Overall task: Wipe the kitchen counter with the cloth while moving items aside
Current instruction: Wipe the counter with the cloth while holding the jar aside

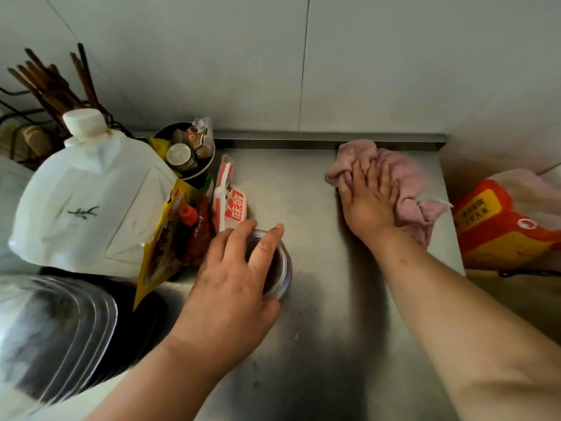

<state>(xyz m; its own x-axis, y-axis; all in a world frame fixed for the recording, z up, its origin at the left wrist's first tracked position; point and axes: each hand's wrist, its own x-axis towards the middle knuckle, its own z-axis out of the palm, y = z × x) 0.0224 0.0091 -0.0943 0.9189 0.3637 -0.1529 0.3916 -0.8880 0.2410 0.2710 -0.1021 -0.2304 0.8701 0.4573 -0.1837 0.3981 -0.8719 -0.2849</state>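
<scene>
A crumpled pink cloth [403, 180] lies on the steel counter [318, 299] at the back right, near the wall. My right hand [368, 202] presses flat on it, fingers spread toward the wall. My left hand [233, 287] grips a small clear glass bowl [283, 268] from above at the counter's middle left; the bowl holds something dark. Just behind the bowl sits a red-and-white seasoning packet [232, 199], beside a yellow pouch [168, 235] and a red-capped bottle [187, 215].
A large white jug [88, 192] stands at the left. Behind it are a dark pot of spice jars [188, 153] and a chopstick rack [51, 83]. A glass lid [51, 338] is at the near left. An orange rice bag [498, 229] sits beyond the counter's right edge.
</scene>
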